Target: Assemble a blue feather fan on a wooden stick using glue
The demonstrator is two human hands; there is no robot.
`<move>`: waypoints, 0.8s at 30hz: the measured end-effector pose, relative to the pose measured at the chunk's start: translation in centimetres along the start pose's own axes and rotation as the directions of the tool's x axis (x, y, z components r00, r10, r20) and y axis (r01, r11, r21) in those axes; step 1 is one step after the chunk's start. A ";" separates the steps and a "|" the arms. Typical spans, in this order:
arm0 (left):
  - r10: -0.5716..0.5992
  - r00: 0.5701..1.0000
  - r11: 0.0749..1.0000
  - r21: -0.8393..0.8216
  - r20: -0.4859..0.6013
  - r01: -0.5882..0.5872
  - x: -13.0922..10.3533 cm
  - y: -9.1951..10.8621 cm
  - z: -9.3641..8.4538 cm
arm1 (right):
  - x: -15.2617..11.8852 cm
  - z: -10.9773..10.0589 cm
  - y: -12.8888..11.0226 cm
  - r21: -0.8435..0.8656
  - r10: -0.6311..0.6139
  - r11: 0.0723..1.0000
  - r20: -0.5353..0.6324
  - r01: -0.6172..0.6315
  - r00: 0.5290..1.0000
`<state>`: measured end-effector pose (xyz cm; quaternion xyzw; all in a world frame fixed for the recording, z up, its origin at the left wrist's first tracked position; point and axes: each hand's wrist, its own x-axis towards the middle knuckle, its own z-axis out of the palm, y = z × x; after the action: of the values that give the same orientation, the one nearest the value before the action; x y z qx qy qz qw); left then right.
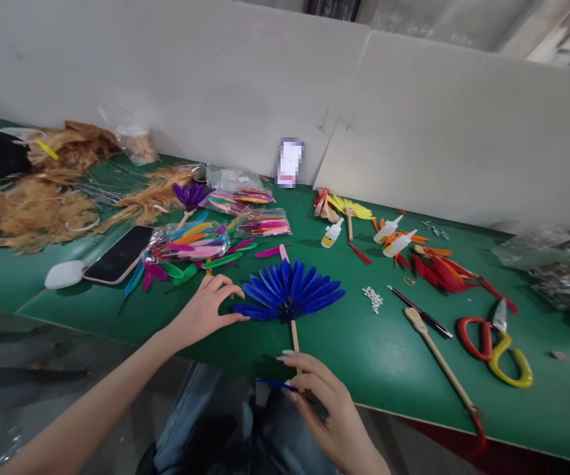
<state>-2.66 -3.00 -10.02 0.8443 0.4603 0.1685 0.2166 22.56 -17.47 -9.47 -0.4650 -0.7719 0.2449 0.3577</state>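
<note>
A fan of blue feathers (309, 290) lies spread on the green table, its slim wooden handle (295, 338) pointing toward me. At the fan's left edge, my left hand (203, 310) has its thumb and fingers apart, with the thumb tip at the lowest feather. My right hand (322, 399) is closed around the lower handle by the table's front edge. A loose blue feather (272, 383) sticks out leftward from between its fingers. The fingers partly hide the handle's end.
Right of the fan are white beads (373, 299), a pen (423, 313), a wooden stick with red tassel (438, 359) and scissors (500, 343). Glue bottles (332, 233) and a yellow feather fan (351, 206) stand behind. Leftward are bagged feathers (190, 241) and a phone (121, 254).
</note>
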 end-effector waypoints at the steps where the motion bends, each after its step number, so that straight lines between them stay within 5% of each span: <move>1: 0.010 1.000 1.000 -0.013 0.018 -0.009 0.3 -0.1 -0.2 | 0.1 0.3 0.0 -0.003 -0.001 1.000 0.007 0.001 1.000; 17: 0.034 0.985 0.995 -0.097 0.171 -0.017 1.5 -0.6 -1.0 | -0.3 1.0 0.5 0.065 0.025 0.998 -0.002 -0.024 1.000; 24: 0.075 0.986 0.990 -0.129 0.148 -0.056 2.2 -1.2 -1.1 | -0.1 1.1 0.3 0.087 0.036 0.996 0.000 -0.036 0.999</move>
<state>-2.90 -0.34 -9.56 0.8543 0.4028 0.1390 0.2978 21.86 -17.53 -10.40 -0.4630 -0.7518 0.2843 0.3736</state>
